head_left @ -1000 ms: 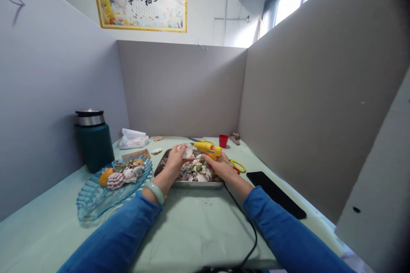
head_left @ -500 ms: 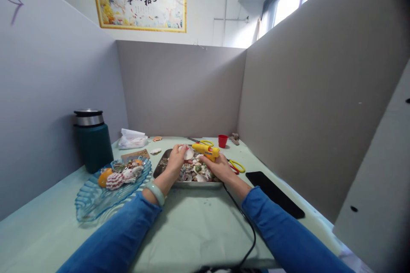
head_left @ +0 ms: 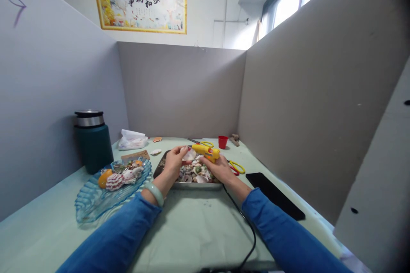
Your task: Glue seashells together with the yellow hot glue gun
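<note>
Between the fingers of my left hand [head_left: 174, 163] is a pale seashell [head_left: 188, 154], held up over the metal tray [head_left: 197, 186]. My right hand [head_left: 219, 168] is wrapped around the grip of a yellow hot glue gun [head_left: 206, 150]. Its nozzle points left, close to the shell; whether the two touch I cannot tell. From the gun a black cord [head_left: 245, 219] runs down toward the table's front edge. Many small shells and stones [head_left: 200, 172] fill the tray below both hands.
To the left a blue glass dish [head_left: 92, 204] holds shells, with a dark green bottle [head_left: 94, 147] behind it. A tissue pack [head_left: 133, 140], yellow-handled scissors [head_left: 206, 144] and a red cup [head_left: 223, 141] stand at the back. On the right lies a black phone-like slab [head_left: 275, 195]. Grey partitions enclose the table.
My left fingers have shifted and the shell has turned slightly beside the nozzle. The glue gun and my right hand have hardly moved.
</note>
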Demonstrator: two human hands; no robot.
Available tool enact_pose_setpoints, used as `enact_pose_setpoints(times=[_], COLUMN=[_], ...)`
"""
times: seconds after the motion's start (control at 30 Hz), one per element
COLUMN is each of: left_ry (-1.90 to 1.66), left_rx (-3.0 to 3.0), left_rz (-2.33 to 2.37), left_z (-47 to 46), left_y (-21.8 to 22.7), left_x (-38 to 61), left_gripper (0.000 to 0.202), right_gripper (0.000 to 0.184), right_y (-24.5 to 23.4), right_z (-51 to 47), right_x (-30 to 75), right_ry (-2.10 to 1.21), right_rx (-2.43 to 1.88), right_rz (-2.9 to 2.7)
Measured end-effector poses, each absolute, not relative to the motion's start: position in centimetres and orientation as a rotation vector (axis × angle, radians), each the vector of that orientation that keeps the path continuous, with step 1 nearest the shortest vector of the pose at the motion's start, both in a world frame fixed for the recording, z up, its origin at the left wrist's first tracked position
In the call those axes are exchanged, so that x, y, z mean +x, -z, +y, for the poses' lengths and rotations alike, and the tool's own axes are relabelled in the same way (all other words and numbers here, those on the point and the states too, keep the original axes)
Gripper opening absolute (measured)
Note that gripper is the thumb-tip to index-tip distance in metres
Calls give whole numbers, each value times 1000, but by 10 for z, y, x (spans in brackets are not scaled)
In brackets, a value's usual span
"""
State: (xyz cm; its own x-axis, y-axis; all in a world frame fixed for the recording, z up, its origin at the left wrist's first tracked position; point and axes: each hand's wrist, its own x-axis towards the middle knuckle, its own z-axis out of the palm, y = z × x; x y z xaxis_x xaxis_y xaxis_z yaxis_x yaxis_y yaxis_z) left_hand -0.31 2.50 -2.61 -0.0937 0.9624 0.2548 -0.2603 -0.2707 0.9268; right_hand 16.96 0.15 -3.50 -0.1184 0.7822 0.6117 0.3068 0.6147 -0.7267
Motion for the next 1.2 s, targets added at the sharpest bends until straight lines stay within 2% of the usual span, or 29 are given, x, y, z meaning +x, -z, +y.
enact_pose_setpoints(times=[0.83, 1.2], left_ry=[-1691, -1652], left_rx=[1064, 1174], left_rz=[985, 924], left_z=[27, 24], left_y=[24, 24], left_x=[0, 1], left_gripper=[23, 31], right_gripper=[36, 36], right_y=[28, 35], right_z=[-5, 1], right_x=[169, 169], right_ry=[-394, -449], right_rx=[-1064, -1011], right_rz=[-1675, -1672])
